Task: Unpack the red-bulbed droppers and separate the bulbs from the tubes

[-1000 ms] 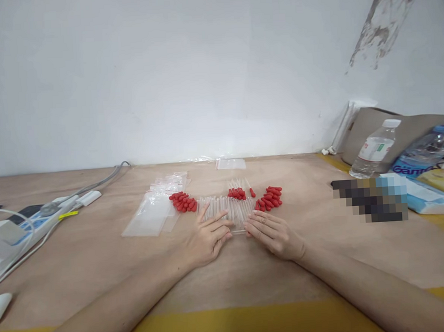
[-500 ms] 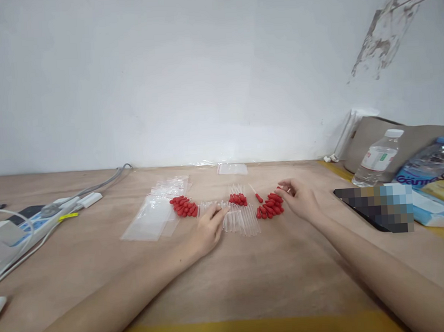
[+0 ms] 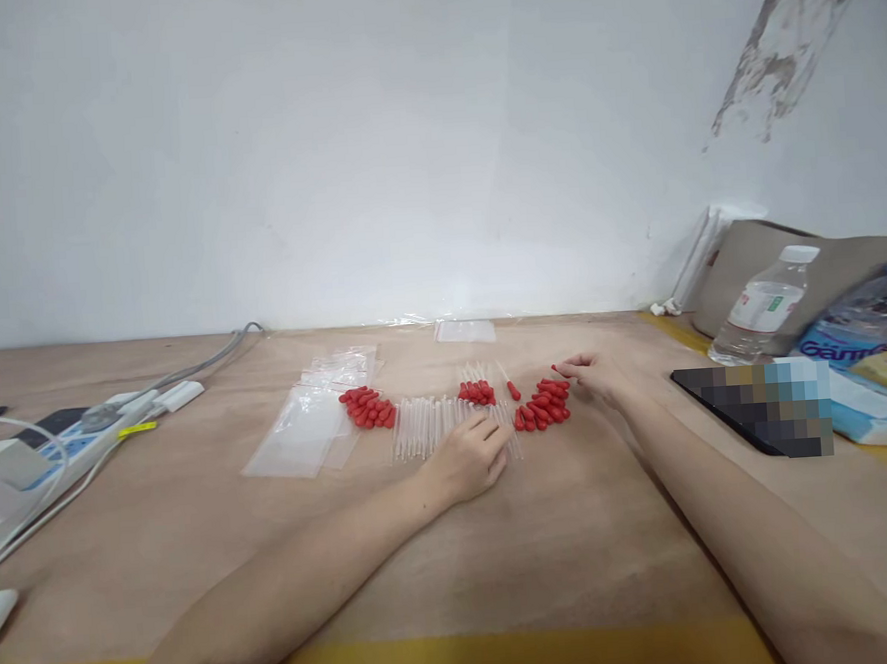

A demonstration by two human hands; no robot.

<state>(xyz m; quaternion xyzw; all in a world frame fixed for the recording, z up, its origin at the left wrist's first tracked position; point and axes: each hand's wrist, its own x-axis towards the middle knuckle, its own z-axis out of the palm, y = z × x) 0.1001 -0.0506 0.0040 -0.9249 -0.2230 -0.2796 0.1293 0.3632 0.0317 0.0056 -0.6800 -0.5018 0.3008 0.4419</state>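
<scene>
My left hand [image 3: 472,457] rests over the right part of a row of clear dropper tubes [image 3: 419,429], its fingers bent and close together at the tubes; whatever is under the fingertips is hidden. Between the thumb and fingers of my right hand [image 3: 594,375] a red rubber bulb [image 3: 555,369] is pinched. Just left of that hand lies a pile of red bulbs [image 3: 545,406]. Another red pile [image 3: 369,410] is at the row's left end. Several droppers with red bulbs [image 3: 477,393] lie behind the tubes, and a single dropper [image 3: 511,387] is beside them.
Clear plastic bags [image 3: 292,436] overlap on the left, and a small bag stack [image 3: 465,332] is by the wall. A power strip [image 3: 67,455] with cables is at far left. On the right are a phone [image 3: 756,413], a water bottle [image 3: 765,307] and a blue packet [image 3: 846,403].
My left hand has moved right along the tubes, uncovering the row's left part. My right hand has drawn slightly right, with a red bulb now showing apart from the pile.
</scene>
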